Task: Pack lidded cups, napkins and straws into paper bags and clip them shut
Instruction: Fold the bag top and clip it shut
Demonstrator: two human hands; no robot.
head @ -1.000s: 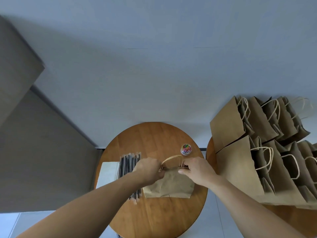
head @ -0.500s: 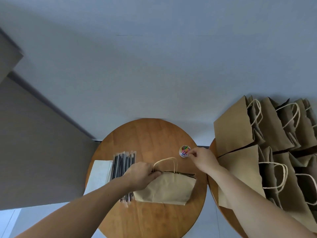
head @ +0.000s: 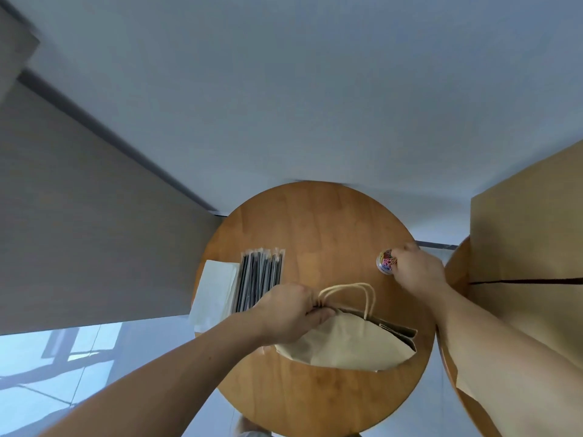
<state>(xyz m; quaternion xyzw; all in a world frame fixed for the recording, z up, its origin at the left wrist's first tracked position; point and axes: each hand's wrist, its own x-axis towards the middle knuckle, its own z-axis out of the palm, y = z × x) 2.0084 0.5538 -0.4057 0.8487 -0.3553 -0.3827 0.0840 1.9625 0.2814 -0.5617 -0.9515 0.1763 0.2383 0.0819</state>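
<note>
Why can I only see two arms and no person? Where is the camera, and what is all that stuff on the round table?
The camera sits on the person's head and looks down, so only their arms show. There is just this one view. On the round wooden table are a stack of white napkins, a row of wrapped dark straws, a small tub of coloured clips and a brown paper bag. The left hand pinches the bag's top together by its handles. The right hand is at the tub; I cannot tell whether it holds a clip. More brown bags fill the right edge.
</note>
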